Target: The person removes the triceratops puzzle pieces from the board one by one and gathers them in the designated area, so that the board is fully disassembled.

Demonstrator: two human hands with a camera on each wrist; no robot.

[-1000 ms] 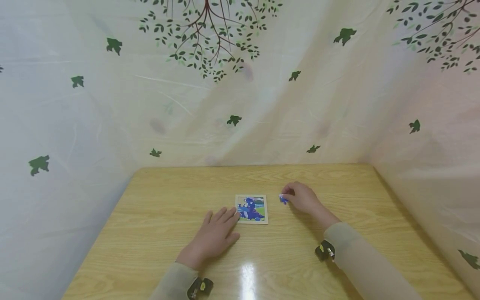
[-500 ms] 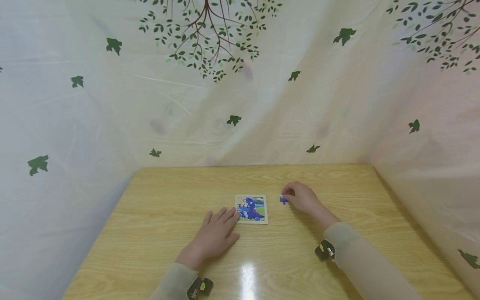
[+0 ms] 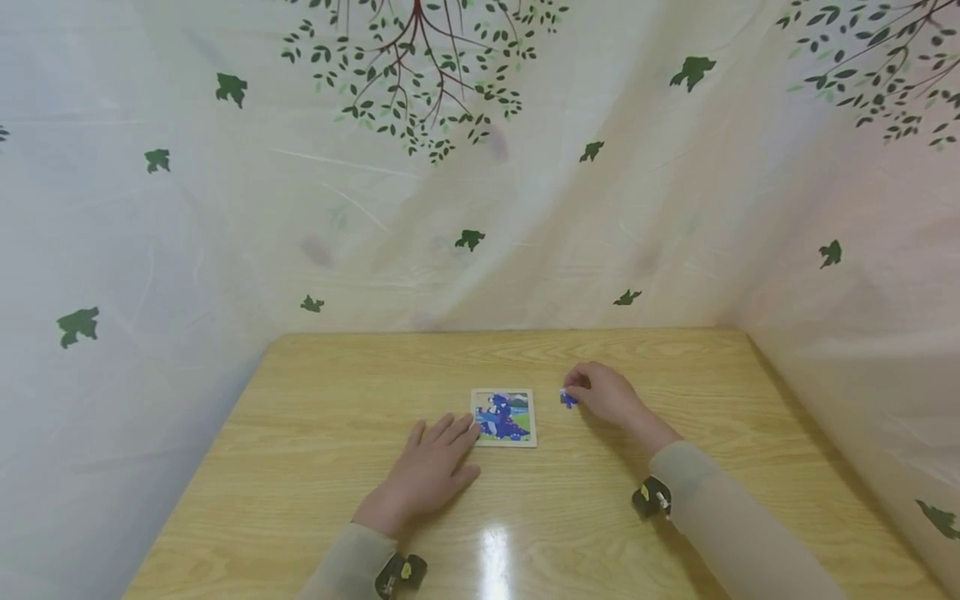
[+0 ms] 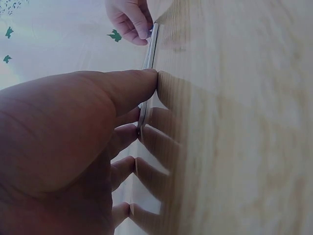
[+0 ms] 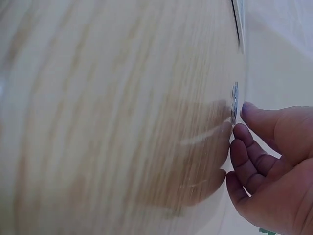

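Observation:
A small square puzzle with a pale frame and a blue dinosaur picture lies flat on the table. My left hand rests palm down with fingers spread, its fingertips at the frame's left edge; the left wrist view shows the frame edge-on beside the thumb and fingers of the left hand. Right of the frame, my right hand pinches a small blue and white piece between thumb and fingers. In the right wrist view the thin piece stands at the fingertips of the right hand, close to the table surface.
The wooden table reaches back to a pale curtain printed with leaves and branches, which also hangs at both sides. Light reflects off the table between the forearms. A small dark device is strapped at the right wrist, another at the left.
The piece in my right fingers has shifted very slightly to the right and turned a little. The left hand and the framed puzzle have stayed in place.

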